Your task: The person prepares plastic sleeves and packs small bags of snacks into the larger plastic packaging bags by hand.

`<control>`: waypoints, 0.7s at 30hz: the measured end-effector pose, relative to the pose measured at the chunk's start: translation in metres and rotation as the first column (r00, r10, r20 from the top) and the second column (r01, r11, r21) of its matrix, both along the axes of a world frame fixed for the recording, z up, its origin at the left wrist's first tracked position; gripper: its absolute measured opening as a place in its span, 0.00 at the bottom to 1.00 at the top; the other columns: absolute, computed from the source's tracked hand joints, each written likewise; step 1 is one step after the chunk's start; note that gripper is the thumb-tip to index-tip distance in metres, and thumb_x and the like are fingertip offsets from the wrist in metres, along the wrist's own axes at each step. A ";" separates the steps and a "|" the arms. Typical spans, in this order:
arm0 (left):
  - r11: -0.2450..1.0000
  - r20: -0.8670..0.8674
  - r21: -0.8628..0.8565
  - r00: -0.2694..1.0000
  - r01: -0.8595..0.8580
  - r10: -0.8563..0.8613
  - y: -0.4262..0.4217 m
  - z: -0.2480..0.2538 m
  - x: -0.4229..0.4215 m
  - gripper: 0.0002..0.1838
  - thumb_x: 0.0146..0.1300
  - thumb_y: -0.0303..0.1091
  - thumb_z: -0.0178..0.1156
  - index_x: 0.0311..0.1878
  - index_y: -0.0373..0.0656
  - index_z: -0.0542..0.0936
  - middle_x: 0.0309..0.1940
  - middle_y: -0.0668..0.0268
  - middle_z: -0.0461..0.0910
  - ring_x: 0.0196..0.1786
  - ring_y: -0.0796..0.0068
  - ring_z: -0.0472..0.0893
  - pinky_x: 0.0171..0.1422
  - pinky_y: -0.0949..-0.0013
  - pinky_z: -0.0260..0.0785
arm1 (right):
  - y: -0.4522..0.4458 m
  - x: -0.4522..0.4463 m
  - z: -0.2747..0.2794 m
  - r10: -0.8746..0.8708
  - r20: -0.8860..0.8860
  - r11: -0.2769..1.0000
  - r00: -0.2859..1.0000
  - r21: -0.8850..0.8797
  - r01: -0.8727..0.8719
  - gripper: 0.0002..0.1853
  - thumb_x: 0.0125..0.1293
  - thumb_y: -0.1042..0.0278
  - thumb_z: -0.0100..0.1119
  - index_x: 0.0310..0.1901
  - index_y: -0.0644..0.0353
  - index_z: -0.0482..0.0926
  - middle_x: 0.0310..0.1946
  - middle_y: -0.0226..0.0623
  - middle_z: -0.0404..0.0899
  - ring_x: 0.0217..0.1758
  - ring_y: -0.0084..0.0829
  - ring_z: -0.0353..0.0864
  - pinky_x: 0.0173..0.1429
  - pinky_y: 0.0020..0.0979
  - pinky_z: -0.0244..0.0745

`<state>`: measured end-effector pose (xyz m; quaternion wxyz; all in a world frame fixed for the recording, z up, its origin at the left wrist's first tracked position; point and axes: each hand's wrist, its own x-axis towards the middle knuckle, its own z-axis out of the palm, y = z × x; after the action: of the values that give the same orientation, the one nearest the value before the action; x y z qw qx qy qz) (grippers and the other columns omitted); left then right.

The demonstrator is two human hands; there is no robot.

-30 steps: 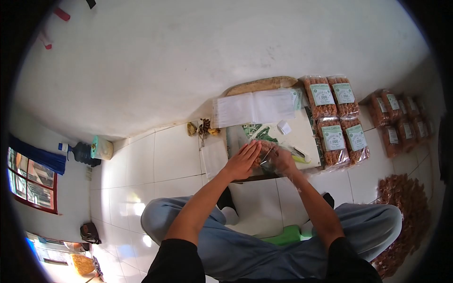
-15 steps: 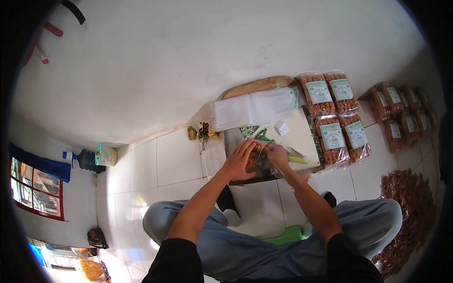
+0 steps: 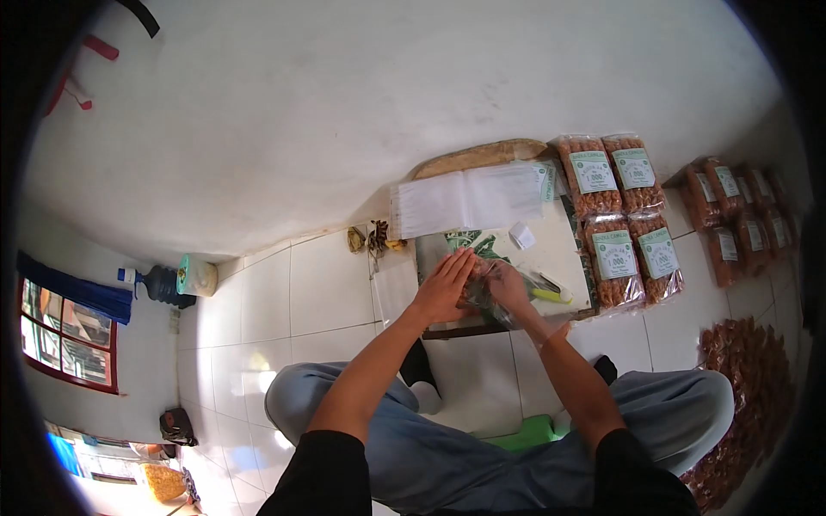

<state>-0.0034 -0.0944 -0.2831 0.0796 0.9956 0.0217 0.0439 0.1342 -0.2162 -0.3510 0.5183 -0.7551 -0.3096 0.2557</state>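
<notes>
My left hand [image 3: 444,289] lies with its fingers stretched out over a clear plastic bag [image 3: 476,296] of brown snacks, on a low board [image 3: 559,249]. Beside it, my right hand [image 3: 508,284] is closed on the bag's plastic, which also trails along my right wrist. Much of the bag is hidden under both hands. Just right of my right hand lies a cutter with a yellow-green handle [image 3: 551,295]. A small folded white piece [image 3: 520,235] rests above it, and a stack of clear plastic sleeves [image 3: 430,206] lies along the board's far side.
Labelled snack packs [image 3: 614,256] stand right of the board, with more packs [image 3: 748,228] farther right. A large heap of small brown packets [image 3: 744,404] covers the floor at lower right. Dried brown bits [image 3: 377,236] lie left of the board. A brown wrapped bundle [image 3: 477,158] rests against the wall.
The view has shifted slightly, so the scene sits a little farther right. My left hand's fingers lie straighter and closer together over the bag. My right hand stays closed on the plastic.
</notes>
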 end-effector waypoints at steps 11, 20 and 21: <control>0.996 -0.028 0.073 0.998 0.050 -0.048 0.001 0.001 0.001 0.62 0.45 0.62 0.71 0.74 0.31 0.54 0.76 0.53 0.53 0.79 0.58 0.51 0.82 0.57 0.42 | 0.016 -0.004 -0.011 -0.076 0.334 0.997 0.939 0.026 0.071 0.19 0.67 0.56 0.54 0.33 0.66 0.82 0.24 0.52 0.81 0.29 0.49 0.83 0.37 0.44 0.76; 1.000 0.000 0.019 1.000 -0.024 0.024 0.008 0.003 -0.001 0.62 0.43 0.58 0.73 0.74 0.31 0.53 0.76 0.51 0.52 0.78 0.58 0.53 0.82 0.60 0.43 | -0.006 -0.013 0.029 0.063 0.221 0.998 0.973 -0.009 -0.062 0.11 0.66 0.62 0.59 0.44 0.60 0.83 0.35 0.51 0.83 0.41 0.49 0.83 0.43 0.41 0.76; 1.000 0.006 0.001 1.000 -0.030 0.030 0.007 0.003 0.000 0.62 0.42 0.57 0.73 0.74 0.31 0.53 0.76 0.51 0.52 0.78 0.57 0.53 0.82 0.60 0.43 | -0.008 -0.013 0.028 0.128 0.281 0.992 0.951 -0.016 -0.129 0.11 0.66 0.64 0.59 0.47 0.58 0.83 0.36 0.51 0.83 0.41 0.49 0.83 0.43 0.40 0.76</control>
<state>-0.0038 -0.0873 -0.2804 0.0784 0.9951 0.0363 0.0480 0.1217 -0.2242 -0.3227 0.4521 -0.7614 -0.4288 0.1787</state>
